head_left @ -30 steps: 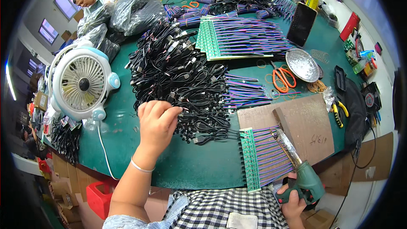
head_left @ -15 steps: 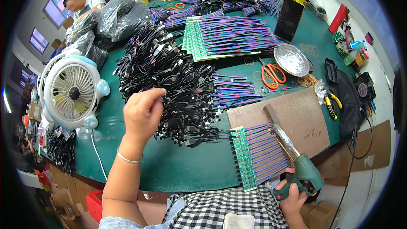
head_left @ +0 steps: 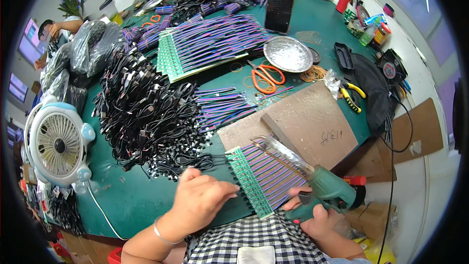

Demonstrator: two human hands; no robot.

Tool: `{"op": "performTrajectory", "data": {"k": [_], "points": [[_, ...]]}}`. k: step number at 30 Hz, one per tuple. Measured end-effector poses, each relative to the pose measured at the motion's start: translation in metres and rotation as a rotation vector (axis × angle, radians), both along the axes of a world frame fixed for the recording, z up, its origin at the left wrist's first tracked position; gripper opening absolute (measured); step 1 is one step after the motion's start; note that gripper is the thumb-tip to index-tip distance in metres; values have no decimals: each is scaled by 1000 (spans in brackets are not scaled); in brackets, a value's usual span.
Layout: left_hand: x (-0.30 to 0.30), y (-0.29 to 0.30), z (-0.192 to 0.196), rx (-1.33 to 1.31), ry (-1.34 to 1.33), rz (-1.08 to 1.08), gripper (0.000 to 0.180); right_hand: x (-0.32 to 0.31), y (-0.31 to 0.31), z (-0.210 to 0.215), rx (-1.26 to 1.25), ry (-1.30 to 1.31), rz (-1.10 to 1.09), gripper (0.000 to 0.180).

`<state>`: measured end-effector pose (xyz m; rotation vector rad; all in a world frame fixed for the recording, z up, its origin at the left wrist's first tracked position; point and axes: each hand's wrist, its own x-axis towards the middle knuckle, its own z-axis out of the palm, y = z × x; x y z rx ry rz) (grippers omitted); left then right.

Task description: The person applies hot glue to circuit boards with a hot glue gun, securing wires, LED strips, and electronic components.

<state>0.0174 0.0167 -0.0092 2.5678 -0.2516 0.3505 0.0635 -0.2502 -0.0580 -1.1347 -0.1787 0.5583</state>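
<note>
My right hand (head_left: 320, 217) is wrapped round the handle of a green soldering gun (head_left: 334, 186). The gun's thin tip points up and left, over the wires close to the far end of a green circuit board strip (head_left: 249, 183). Rows of purple, pink and black wires (head_left: 273, 171) run off the board's right side. By the board's left edge is my left hand (head_left: 202, 203), fingers curled and pinched; whatever they hold, if anything, is too small to make out. A black cable (head_left: 195, 159) lies with its end at the board's far left corner.
A heap of black cables (head_left: 141, 112) spreads to the left, with a fan (head_left: 58, 139) beyond it. Stacked wired boards (head_left: 210, 44), orange-handled scissors (head_left: 264, 78), a metal dish (head_left: 288, 54) and a phone (head_left: 279, 7) stand farther back. A dark bar (head_left: 281, 134) rests on the brown board (head_left: 312, 117).
My left hand has come from over the cable heap down to the board's left edge. The soldering gun's tip has moved closer to the board's far end. The whole view has swung right.
</note>
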Motion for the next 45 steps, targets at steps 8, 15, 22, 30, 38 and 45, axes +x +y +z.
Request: {"op": "performTrajectory", "data": {"k": [8, 15, 22, 30, 38, 45], "points": [[18, -2, -18, -170, -10, 3, 15, 16, 31, 38, -255, 70, 189, 21], [25, 66, 33, -580, -425, 432, 5, 20, 48, 47, -134, -40, 99, 19], [17, 2, 39, -91, -67, -70, 12, 14, 57, 34, -99, 64, 140, 24], [11, -33, -12, -729, 214, 42, 13, 9, 68, 24, -117, 8, 35, 24], [3, -33, -23, -935, 351, 68, 10, 10, 70, 22, -246, -199, 19, 15], [12, -20, -22, -1065, 628, 6, 13, 17, 68, 25, -115, 68, 90, 23]]}}
